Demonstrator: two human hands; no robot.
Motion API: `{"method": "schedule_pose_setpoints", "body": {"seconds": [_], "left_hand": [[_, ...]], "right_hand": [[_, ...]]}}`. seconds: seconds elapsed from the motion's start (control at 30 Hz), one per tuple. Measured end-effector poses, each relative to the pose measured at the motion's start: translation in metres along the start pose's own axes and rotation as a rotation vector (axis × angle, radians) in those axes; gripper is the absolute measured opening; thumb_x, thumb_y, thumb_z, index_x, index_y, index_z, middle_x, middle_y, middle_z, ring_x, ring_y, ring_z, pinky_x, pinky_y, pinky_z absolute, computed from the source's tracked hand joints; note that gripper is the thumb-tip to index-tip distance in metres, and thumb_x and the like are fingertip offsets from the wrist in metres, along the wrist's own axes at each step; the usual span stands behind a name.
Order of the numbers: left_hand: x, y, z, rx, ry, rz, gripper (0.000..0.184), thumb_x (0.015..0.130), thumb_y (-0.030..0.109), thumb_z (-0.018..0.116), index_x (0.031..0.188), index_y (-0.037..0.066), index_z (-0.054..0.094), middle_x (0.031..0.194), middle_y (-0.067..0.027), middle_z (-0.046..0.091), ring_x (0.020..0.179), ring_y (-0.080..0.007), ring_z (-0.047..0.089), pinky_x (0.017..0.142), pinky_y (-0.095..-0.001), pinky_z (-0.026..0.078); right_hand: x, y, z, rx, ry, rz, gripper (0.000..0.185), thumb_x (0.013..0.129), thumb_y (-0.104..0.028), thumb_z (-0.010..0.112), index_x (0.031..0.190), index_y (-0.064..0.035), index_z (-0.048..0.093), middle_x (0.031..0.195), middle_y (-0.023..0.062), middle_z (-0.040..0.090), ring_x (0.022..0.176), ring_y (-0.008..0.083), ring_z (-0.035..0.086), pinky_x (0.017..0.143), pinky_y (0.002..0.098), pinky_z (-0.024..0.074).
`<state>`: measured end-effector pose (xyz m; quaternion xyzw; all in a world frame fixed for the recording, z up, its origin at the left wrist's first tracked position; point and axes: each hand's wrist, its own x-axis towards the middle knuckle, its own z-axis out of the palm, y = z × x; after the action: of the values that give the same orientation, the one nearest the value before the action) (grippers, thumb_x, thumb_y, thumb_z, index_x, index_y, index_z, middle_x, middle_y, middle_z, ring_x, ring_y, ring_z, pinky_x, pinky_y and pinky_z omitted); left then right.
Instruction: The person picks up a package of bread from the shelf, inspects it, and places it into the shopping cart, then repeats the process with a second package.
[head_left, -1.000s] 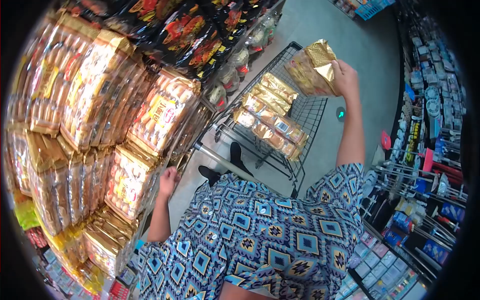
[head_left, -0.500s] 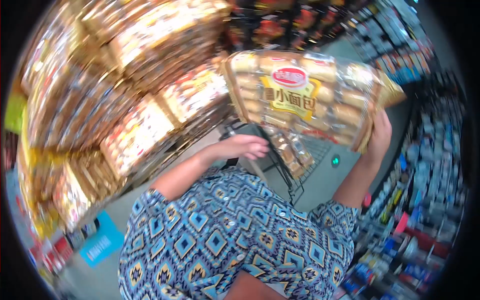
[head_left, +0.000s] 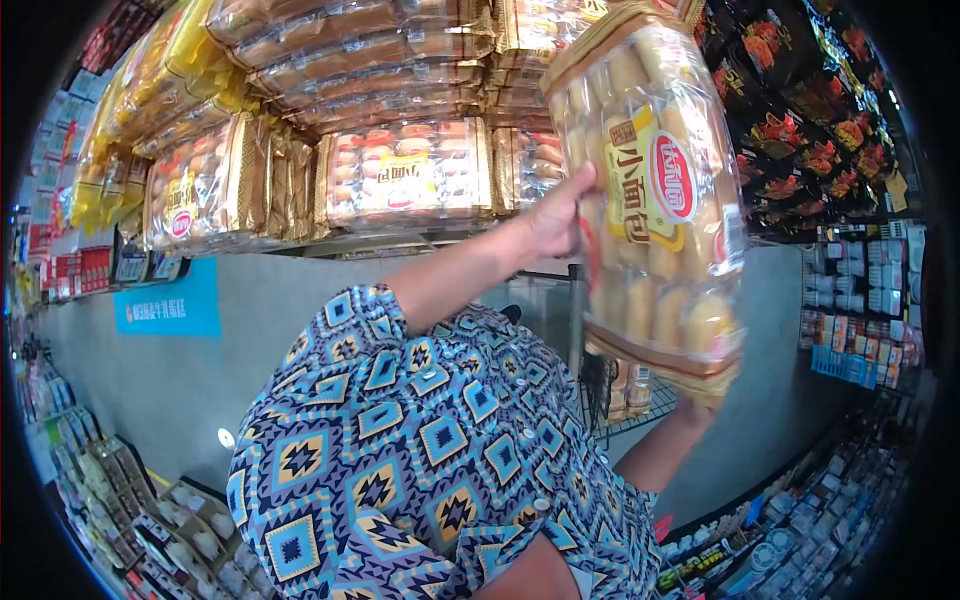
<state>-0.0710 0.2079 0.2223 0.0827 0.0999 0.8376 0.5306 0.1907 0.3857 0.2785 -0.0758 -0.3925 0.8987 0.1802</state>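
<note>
A large clear and gold bag of small bread rolls (head_left: 650,190) is held up in front of me, tilted nearly upright. My left hand (head_left: 562,215) is at its left edge, thumb against the front, the other fingers partly hidden behind it. At the bag's lower end is my right hand (head_left: 697,408), mostly covered by the wrapper, with its fingers out of sight. Behind the bag, the shopping cart (head_left: 640,418) shows in part, with bread packs (head_left: 628,388) in it.
Shelves ahead hold stacked bread bags (head_left: 400,175), with yellow packs (head_left: 150,90) at the left. Black packages (head_left: 790,120) hang at the right. A blue sign (head_left: 168,300) is below the shelf at left. Crowded shelves (head_left: 790,520) stand at the lower right.
The view has turned toward the bread shelf. The bag came up from over the cart and swung from lying sideways to nearly upright. My left hand has moved up to its edge.
</note>
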Motion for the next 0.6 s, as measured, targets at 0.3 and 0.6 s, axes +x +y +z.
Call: {"method": "schedule_pose_setpoints", "body": {"seconds": [0.3,0.6], "left_hand": [[-0.013,-0.014,-0.014,0.301,0.192,-0.207,0.058,0.088,0.035,0.066,0.131,0.002,0.047,0.122,-0.0131,0.06,0.108,-0.0205,0.061,0.094,-0.0381,0.05],[-0.019,0.042,-0.035,0.238,0.07,-0.185,0.055,0.096,0.04,0.051,0.134,0.001,0.043,0.117,-0.0152,0.061,0.104,-0.0216,0.062,0.093,-0.0361,0.05]], "right_hand": [[0.06,0.021,0.02,-0.143,0.037,0.08,0.072,0.096,-0.045,0.044,0.142,0.0063,0.023,0.141,0.0251,0.038,0.129,0.0312,0.042,0.107,0.0453,0.0349],[0.091,0.057,-0.004,-0.004,0.327,0.323,0.049,0.093,-0.023,0.053,0.131,0.0055,0.042,0.124,0.0195,0.057,0.11,0.0278,0.06,0.096,0.0427,0.0485]]}}
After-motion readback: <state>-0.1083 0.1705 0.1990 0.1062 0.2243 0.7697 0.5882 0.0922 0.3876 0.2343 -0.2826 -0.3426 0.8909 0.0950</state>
